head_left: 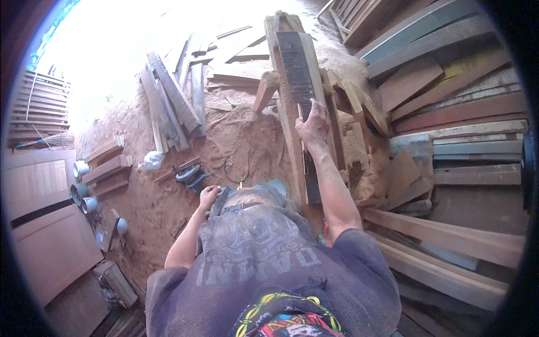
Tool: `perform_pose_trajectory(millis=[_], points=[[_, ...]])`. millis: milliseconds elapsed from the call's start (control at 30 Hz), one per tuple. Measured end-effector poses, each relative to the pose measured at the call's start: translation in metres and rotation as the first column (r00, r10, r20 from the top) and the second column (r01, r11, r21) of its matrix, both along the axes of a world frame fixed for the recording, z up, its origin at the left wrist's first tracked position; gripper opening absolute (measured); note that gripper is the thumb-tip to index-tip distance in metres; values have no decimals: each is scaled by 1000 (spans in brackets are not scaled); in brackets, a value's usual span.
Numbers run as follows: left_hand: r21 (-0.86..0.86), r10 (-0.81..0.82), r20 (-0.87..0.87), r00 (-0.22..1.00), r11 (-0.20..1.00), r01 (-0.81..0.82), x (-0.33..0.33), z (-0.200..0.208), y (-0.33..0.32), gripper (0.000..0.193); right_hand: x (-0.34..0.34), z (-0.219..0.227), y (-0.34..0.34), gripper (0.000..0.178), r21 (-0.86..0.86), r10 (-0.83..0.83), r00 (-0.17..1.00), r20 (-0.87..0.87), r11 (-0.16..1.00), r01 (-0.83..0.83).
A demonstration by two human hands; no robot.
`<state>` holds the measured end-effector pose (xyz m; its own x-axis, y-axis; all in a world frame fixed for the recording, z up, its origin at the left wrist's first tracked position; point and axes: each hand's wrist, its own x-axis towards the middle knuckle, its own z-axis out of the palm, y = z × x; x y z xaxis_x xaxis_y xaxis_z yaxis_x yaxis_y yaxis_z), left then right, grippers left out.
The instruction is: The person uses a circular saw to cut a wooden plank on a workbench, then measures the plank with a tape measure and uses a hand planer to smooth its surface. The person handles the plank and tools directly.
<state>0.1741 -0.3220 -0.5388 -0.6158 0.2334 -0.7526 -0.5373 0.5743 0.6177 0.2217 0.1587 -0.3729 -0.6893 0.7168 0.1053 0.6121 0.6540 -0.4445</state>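
Note:
A long board with a dark, blackened face point(295, 64) lies lengthwise on a rough timber bench point(285, 22) ahead of me. My right hand point(314, 124) is on this board about midway, thumb and fingers bent against it. Some fingers are hidden under the hand. My left hand point(210, 196) hangs beside my waist with its fingers curled closed. Whether anything is inside it cannot be seen. On the ground just beyond my left hand sits a dark, bluish power tool point(191, 177), with a black cord point(250, 154) looping near it.
Loose planks point(168, 101) lie on the sawdust-covered ground ahead left. Stacked boards point(477, 146) crowd the right side. Wooden panels point(53, 241), short offcuts point(109, 168) and several round pots point(78, 194) are at the left. Scrap pieces point(353, 135) lean right of the bench.

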Motion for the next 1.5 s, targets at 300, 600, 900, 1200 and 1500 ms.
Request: perform_pose_trajectory(millis=[300,600,900,1200,1500], points=[[248,88,303,949,954,-168,-45,14,88,60,-43,-7,-30,84,-30,152,988,24,988,-151],[397,-185,480,858,918,-24,-54,128,237,72,-19,-40,-52,54,266,267,955,127,919,-292],[112,-547,-503,669,726,679,-6,84,254,69,-8,-37,-46,39,299,381,922,74,873,-385],[-55,-793,-533,296,381,923,-24,93,231,28,6,14,-40,41,-168,161,927,-338,959,-228],[-442,-600,-797,72,660,607,-255,211,240,37,190,32,-16,51,-535,-590,787,-181,730,424]])
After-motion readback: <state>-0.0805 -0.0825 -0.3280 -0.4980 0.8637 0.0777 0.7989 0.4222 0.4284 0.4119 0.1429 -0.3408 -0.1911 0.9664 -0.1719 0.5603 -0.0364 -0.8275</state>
